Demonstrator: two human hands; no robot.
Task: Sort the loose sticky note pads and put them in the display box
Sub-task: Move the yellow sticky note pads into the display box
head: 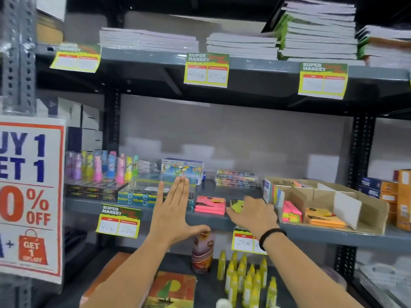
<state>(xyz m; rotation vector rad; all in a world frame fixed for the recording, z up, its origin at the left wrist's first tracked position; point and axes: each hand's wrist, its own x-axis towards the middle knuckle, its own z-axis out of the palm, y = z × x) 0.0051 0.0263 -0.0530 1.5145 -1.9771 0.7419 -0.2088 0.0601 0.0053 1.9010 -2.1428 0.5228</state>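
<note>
- Left hand [172,210] raised in front of the middle shelf [155,213], palm flat and turned away, four fingers straight and pressed together pointing up, thumb splayed out to the right; holding nothing.
- Left forearm bare, rising from the bottom edge and angled up and to the right.
- Right hand [253,213] reaching forward, palm down, over the shelf's front edge, fingers spread and curved onto a yellow sticky note pad [236,205]; fingertips touching the pad, but whether closed around it cannot be told.
- Black wristband [271,237] on the right wrist; right forearm running from lower right up toward the shelf.
- Pink sticky note pads [210,204] in a short stack on the shelf, just left of the yellow pad, lying between the two hands.
- Cardboard display box [375,215] on the same shelf just to the right of the right hand, split by dividers into compartments.
- Front compartments holding narrow pink and yellow-green pads [291,213] at left, and an orange pad [323,217] beside them.
- Yellow bottles [246,278] standing on the shelf below, under the right forearm.
</note>
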